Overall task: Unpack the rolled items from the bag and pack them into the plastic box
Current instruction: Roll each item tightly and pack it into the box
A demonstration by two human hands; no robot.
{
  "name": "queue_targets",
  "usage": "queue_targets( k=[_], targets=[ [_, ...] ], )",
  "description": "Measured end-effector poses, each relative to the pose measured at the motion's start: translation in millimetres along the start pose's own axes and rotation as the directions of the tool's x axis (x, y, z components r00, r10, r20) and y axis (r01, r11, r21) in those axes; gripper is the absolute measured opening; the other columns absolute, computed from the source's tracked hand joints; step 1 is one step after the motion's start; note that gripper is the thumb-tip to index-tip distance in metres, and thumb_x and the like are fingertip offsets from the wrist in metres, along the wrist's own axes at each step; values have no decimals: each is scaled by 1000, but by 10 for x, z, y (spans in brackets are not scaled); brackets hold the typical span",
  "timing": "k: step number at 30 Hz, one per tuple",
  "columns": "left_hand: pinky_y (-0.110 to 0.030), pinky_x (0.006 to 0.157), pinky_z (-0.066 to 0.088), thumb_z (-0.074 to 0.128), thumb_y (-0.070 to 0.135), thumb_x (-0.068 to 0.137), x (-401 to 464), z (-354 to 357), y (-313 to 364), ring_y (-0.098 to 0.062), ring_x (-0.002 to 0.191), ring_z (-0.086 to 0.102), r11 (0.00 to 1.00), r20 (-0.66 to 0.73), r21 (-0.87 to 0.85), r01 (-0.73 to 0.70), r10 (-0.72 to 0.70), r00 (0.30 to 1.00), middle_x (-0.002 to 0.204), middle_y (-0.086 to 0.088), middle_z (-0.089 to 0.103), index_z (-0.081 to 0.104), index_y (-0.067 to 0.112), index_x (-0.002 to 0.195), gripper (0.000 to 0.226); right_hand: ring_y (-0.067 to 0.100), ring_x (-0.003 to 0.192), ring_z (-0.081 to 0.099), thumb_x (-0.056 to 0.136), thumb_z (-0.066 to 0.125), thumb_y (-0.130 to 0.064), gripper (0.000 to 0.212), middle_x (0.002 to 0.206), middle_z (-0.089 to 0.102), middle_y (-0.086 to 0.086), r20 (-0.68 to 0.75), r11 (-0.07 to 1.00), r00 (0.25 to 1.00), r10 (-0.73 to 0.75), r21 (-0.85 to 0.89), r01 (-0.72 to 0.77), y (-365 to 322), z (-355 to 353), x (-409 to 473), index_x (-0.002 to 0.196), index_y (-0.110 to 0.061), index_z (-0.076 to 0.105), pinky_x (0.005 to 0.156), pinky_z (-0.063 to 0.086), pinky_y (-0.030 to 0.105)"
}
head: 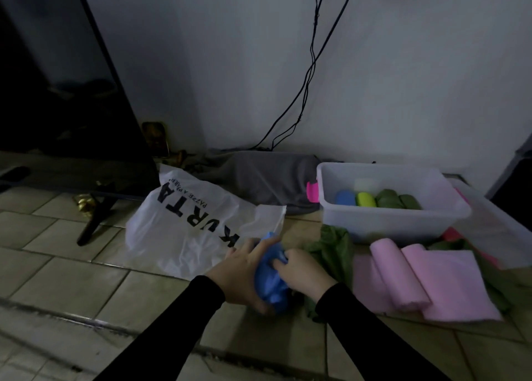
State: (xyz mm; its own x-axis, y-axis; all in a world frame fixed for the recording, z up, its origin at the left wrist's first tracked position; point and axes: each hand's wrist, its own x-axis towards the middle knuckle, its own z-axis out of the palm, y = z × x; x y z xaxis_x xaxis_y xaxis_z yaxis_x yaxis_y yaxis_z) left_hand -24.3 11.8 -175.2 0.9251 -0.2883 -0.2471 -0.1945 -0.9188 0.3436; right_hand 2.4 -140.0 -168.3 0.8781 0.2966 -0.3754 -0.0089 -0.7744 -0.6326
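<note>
The left hand cups the crumpled blue cloth from its outer side and the right hand pinches its folds, low over the tiled floor before the clear plastic box. A tight roll probably needs loose edges tucked inward under even pressure. Dim light hides the cloth's underside and whether it touches the floor.

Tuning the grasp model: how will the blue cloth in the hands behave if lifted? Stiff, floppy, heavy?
Probably floppy: the blue cloth bunches and creases between the left hand and right hand. Likely light for its size, as it looks like thin fabric. It may unroll if gripped loosely, since only the fingers keep it bundled.
</note>
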Motion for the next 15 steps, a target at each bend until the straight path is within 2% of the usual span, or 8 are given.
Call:
queue_targets(
  k=[2,5,7,9,11,12,14,15],
  targets=[
    [-40,113,29,81,57,53,-21,-32,31,-21,130,32,999,-41,-2,-40,40,998,143,6,22,-4,49,143,124,28,96,62,96,45,-23,23,101,66,14,-63,1000,998,2,21,-1,45,-23,-17,96,-7,62,71,39,24],
    [-32,112,26,80,58,57,-84,-149,134,-14,129,31,995,-144,3,-98,97,985,143,9,24,-3,44,146,123,9,64,52,98,44,-22,27,70,53,-1,-183,976,982,45,220,-4,37,-133,-89,71,-21,50,53,33,19],
    [-27,109,27,77,63,55,-109,-247,220,-9,127,32,989,-273,-35,-145,130,953,141,12,27,-3,44,145,123,12,67,50,100,41,-22,25,76,53,2,-266,895,960,88,443,41,1,-231,-146,78,-16,51,59,36,22],
    [-25,106,31,74,67,50,-101,-326,286,-8,125,35,978,-406,-39,-203,170,898,139,11,30,-9,48,143,126,20,87,56,101,40,-26,25,97,60,8,-288,724,950,117,680,117,-66,-304,-231,104,-10,59,76,41,26],
    [-29,107,35,74,65,49,-67,-383,345,-10,125,36,968,-477,-28,-250,207,854,139,9,30,-10,45,144,129,19,90,62,97,46,-41,33,103,66,5,-271,613,961,59,769,180,-127,-337,-304,113,-14,58,76,47,25],
    [-30,107,35,75,62,49,-51,-417,388,-10,127,35,960,-496,-26,-280,231,837,140,8,30,-10,44,145,129,11,86,62,92,52,-47,32,98,65,-2,-278,610,960,42,768,195,-164,-353,-346,111,-21,55,70,47,20],
    [-29,110,33,78,56,51,-23,-470,464,-9,131,31,938,-523,-48,-344,270,809,143,8,26,-10,44,145,129,-3,82,55,81,65,-48,40,93,58,-14,-356,742,934,12,629,231,-183,-389,-359,110,-26,48,64,39,10],
    [-28,112,32,81,52,52,-11,-488,490,-8,133,28,924,-534,-72,-375,281,797,144,9,24,-10,45,144,130,-2,82,53,79,69,-45,45,93,56,-14,-414,803,910,6,545,243,-161,-405,-333,112,-26,46,64,36,9]
  ],
)
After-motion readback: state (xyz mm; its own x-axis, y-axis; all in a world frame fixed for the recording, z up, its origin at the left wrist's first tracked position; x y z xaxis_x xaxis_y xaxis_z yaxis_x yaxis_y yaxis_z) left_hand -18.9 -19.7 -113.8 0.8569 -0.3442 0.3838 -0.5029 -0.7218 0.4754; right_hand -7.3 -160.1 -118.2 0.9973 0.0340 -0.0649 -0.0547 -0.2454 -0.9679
